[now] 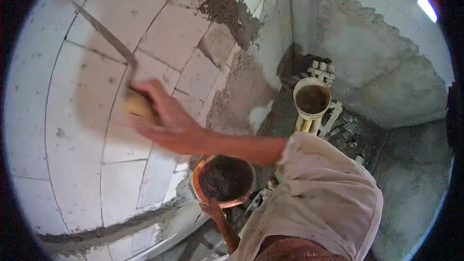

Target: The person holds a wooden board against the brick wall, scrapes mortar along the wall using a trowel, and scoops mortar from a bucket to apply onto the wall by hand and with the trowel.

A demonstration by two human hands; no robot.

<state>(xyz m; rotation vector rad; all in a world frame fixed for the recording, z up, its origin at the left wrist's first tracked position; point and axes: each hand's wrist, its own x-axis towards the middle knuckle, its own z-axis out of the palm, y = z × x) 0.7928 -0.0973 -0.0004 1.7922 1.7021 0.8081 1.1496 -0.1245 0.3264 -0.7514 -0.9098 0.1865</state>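
Observation:
My right hand (166, 118) is wrapped around the handle of a trowel (110, 37), its arm stretched across to the left in front of a pale block wall (77, 130). The narrow blade points up and left, seen nearly edge-on. Lower down, my left hand (211, 209) grips the near rim of an orange bucket (197, 187). Dark wet mortar (227, 179) fills much of that bucket. Rough patches of fresh mortar (227, 12) stick to the wall's upper part, toward the corner.
A whitish bucket (312, 116) of murky brown liquid stands right of my arm, by yellowish poles (304, 125). Rubble and scraps (345, 130) lie beyond it. Grey rendered walls (357, 58) close the corner at right. A mortar-covered ledge (106, 234) runs along the lower left.

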